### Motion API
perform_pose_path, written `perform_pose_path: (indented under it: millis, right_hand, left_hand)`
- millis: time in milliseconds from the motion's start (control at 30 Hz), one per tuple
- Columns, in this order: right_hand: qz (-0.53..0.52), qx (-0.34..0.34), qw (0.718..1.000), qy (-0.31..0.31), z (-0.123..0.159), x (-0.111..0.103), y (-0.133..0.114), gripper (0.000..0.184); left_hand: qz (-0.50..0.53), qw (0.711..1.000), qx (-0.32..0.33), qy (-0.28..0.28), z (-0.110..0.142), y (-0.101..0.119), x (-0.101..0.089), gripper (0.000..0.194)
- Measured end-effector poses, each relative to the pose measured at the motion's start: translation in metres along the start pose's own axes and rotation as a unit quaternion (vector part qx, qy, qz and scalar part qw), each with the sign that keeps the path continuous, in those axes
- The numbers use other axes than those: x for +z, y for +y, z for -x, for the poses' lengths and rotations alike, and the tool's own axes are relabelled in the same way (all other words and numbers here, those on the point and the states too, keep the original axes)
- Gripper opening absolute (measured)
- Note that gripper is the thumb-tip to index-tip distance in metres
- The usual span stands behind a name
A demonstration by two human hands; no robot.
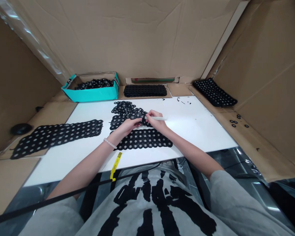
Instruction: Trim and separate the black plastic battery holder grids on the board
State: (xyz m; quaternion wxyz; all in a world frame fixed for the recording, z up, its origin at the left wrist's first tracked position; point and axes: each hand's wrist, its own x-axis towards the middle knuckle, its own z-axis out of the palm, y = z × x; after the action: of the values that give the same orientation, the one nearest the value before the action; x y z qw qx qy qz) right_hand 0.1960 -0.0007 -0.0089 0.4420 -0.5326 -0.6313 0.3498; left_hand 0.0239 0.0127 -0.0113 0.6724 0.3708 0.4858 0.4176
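Spotter: What are the hands doing on your feed?

Me: I see both forearms reaching in from the near edge of the white board [199, 131] and meeting at its middle. The left hand [127, 127] lies palm down, a white beaded bracelet [108, 143] on its wrist, with the fingers curled over a black ring mesh [130, 119]. I cannot tell whether they pinch it or only press on it. The right hand [156, 119] is closed around a white pen-shaped tool [159, 118], with its fingertips [147, 113] touching the mesh.

Spotter: What's around that piece, and how much room do I have?

Me: A wide mesh strip [144, 139] lies just nearer me, touching the mesh under the hands, and a smaller clump [123, 107] sits just beyond. A long mesh strip [55, 137] runs off the board's left edge onto cardboard. To the right, the board's edge is well apart from the right hand, with black specks [183, 101] near the back edge. Past the back edge sit a teal box [92, 91] of black rings [94, 84] and a flat black stack [145, 90].

Spotter: Anything readable?

Me: The teal box has a small label on its corner, and a yellow lanyard [116, 165] hangs over the near edge with print on it, but both are too small for me to read
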Motion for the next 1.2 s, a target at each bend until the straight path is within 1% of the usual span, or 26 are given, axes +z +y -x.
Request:
perform_pose_path:
  millis: [100, 167, 333, 567, 767, 867, 933, 1033, 1100, 1200]
  right_hand:
    - [-0.095, 0.068, 0.993, -0.024, -0.003, -0.003, -0.004, 0.016]
    - [-0.125, 0.089, 0.987, -0.039, -0.005, -0.003, -0.006, 0.016]
    - [-0.135, 0.097, 0.985, -0.047, -0.004, -0.001, -0.009, 0.017]
    - [-0.144, 0.098, 0.984, -0.035, -0.003, -0.005, -0.010, 0.018]
    - [-0.139, 0.102, 0.984, -0.047, -0.006, 0.001, -0.004, 0.016]
    - [-0.122, 0.099, 0.986, -0.055, -0.005, 0.005, 0.000, 0.015]
    - [-0.091, 0.085, 0.991, -0.055, -0.002, 0.006, 0.002, 0.015]
    - [-0.008, 0.040, 0.998, -0.046, 0.003, 0.007, 0.003, 0.016]
    - [0.047, 0.012, 0.998, -0.038, 0.005, 0.008, 0.003, 0.017]
    - [0.099, -0.010, 0.995, -0.027, 0.006, 0.008, 0.003, 0.019]
  left_hand:
    - [-0.030, 0.999, 0.006, 0.009, -0.002, 0.000, -0.003, 0.019]
    - [-0.041, 0.999, 0.010, 0.016, -0.003, -0.001, -0.004, 0.021]
    - [-0.067, 0.997, 0.030, 0.025, -0.008, -0.008, -0.006, 0.028]
    - [-0.113, 0.989, 0.078, 0.047, -0.018, -0.020, -0.014, 0.032]
    - [-0.193, 0.974, 0.094, 0.077, -0.012, -0.017, -0.013, 0.035]
    - [-0.186, 0.974, 0.092, 0.089, -0.006, -0.015, -0.011, 0.033]
    - [-0.183, 0.974, 0.094, 0.097, -0.003, -0.014, -0.008, 0.031]
    - [-0.195, 0.970, 0.093, 0.115, 0.002, -0.014, -0.005, 0.030]
    - [-0.206, 0.966, 0.090, 0.125, 0.003, -0.014, -0.004, 0.031]
    - [-0.207, 0.968, 0.078, 0.116, 0.004, -0.014, -0.003, 0.033]
